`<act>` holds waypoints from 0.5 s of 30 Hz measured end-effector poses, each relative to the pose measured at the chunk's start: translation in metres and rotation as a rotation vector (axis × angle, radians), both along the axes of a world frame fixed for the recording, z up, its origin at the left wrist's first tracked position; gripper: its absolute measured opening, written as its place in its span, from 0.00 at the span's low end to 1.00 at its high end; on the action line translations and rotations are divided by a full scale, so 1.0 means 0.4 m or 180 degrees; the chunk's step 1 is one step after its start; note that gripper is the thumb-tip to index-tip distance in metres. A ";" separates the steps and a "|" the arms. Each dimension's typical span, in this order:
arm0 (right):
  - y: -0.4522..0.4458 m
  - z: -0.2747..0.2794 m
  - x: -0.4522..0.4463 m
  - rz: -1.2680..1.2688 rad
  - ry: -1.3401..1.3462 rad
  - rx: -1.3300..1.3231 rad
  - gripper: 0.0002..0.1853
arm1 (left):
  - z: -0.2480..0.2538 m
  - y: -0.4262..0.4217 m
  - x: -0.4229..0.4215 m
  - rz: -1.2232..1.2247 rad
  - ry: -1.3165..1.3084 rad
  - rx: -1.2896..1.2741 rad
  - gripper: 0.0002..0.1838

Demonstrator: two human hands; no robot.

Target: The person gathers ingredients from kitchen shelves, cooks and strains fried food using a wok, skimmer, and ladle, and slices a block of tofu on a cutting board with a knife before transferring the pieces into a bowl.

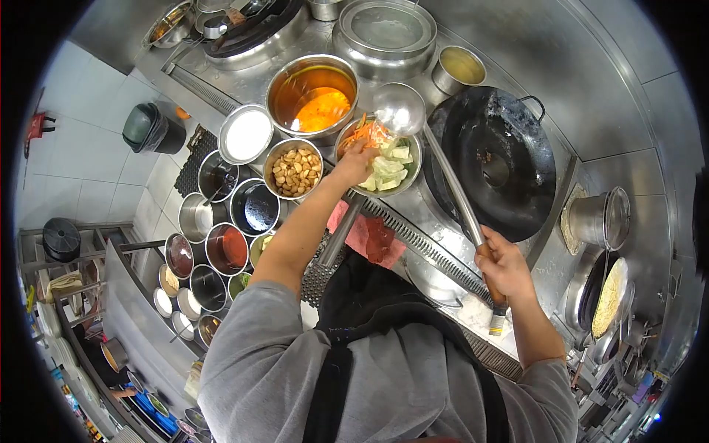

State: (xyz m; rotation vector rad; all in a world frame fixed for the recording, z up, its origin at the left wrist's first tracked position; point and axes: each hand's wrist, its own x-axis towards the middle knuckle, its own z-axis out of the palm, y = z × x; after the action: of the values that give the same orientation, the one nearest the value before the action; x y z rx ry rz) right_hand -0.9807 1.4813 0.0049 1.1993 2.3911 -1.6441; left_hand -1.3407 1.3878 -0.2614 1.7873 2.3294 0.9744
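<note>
My left hand [356, 164] reaches into a metal bowl [417, 168] of cut vegetables. Its fingers curl down among shredded carrot [361, 136] and pale green cabbage pieces [389, 168]; the fingertips are partly hidden. Wrapped round the wooden end of a long-handled ladle [399, 109] is my right hand [506, 264]. The ladle's round metal head hangs over or against the bowl's far right rim; which of the two I cannot tell. A large dark wok [528, 166], with a few small brown bits at its bottom, sits right of the ladle's handle.
Left of the bowl stand a pot of orange oil [274, 103], a pot of brown chunks [296, 171] and a container of white contents [247, 135]. Several seasoning pots [227, 247] crowd further left. A red cloth [379, 244] lies at the counter's front.
</note>
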 end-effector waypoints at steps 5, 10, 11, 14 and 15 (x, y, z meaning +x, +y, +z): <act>0.048 -0.037 -0.064 0.0423 0.0066 0.1467 0.31 | 0.024 0.075 -0.059 0.0329 -0.0605 -0.0626 0.23; 0.179 -0.102 -0.301 0.0392 0.0329 0.2378 0.27 | 0.055 0.109 -0.071 -0.0113 -0.0361 -0.1187 0.22; 0.212 -0.110 -0.375 0.0344 0.0151 0.2371 0.24 | 0.061 0.111 -0.072 -0.0083 -0.0357 -0.1170 0.22; 0.300 -0.132 -0.585 0.0294 -0.0395 0.2175 0.24 | 0.117 0.100 -0.073 0.0106 -0.0572 -0.0278 0.23; 0.338 -0.161 -0.635 0.0307 -0.0364 0.2204 0.24 | 0.151 0.086 -0.066 0.0225 -0.0731 0.0018 0.23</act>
State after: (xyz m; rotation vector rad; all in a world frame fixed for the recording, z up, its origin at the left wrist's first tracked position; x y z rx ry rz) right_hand -1.2346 1.6165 -0.0595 1.1507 2.9753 -0.6916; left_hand -1.3672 1.4224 -0.2010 1.5126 2.2621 1.1302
